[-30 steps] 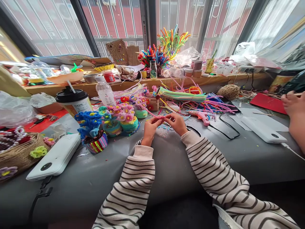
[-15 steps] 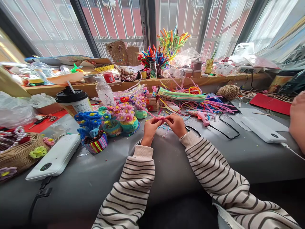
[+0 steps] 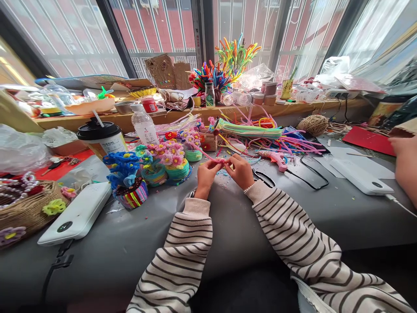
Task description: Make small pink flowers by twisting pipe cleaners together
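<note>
A pink pipe cleaner [image 3: 215,160] was held above the grey table [image 3: 247,226], just in front of the finished flower pots [image 3: 169,167]. It was pinched at its near end between the fingertips of the left hand [image 3: 206,173] and the right hand [image 3: 241,170], both closed on it, and the hands were almost touching. The free length ran back and to the left, toward the pots. The step in hand was judged to be the bending or twisting of the end into a small loop. For the next move, a firm pinch by one hand and a short turn by the other were judged necessary. A glue gun [image 3: 273,158] lay near the right hand, untouched. A co-worker's hand [image 3: 405,163] was seen at the right edge.
</note>
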The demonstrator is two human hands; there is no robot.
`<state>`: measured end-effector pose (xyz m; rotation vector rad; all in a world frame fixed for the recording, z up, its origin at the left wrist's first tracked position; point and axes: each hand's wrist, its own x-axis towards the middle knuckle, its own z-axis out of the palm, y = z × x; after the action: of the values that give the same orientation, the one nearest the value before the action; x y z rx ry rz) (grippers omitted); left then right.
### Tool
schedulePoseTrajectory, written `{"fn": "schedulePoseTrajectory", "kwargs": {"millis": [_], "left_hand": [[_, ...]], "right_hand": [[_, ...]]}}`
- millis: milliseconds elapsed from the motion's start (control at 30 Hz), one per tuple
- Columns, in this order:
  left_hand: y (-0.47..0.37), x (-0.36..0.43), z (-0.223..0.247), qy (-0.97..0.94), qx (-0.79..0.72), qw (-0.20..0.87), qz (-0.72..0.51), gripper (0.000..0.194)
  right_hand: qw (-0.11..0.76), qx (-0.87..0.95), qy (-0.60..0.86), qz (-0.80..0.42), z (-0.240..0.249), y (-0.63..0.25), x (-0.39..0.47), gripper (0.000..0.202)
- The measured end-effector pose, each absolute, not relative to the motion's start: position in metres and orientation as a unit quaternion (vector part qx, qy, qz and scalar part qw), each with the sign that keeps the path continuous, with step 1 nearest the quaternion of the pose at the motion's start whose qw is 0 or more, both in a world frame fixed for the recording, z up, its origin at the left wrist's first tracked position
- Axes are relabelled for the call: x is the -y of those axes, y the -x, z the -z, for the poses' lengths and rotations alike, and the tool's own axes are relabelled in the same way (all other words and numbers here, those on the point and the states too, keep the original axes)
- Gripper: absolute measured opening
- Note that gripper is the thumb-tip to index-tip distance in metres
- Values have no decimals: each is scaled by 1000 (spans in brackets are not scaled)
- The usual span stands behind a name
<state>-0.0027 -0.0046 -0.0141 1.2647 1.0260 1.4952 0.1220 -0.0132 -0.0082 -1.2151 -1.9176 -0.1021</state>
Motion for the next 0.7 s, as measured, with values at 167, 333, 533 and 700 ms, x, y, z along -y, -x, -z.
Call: {"fn": "schedulePoseTrajectory", "kwargs": {"millis": [167,333,533,700], "left_hand": [[1,6,13,-543,-418,423,-593,22],[1,7,13,-558,-402,423,-590,23],[1,7,13,-548,-409,393,-615,34],[0,10,12,-552,-423,382,-609,35]], "right_hand": [[440,762,475,25,7,-124,12,19],[439,762,474,33,6,-124,13,19],[430,768,474,15,8,-126,8,16],[421,773,474,12,11,-128,4,14]]}}
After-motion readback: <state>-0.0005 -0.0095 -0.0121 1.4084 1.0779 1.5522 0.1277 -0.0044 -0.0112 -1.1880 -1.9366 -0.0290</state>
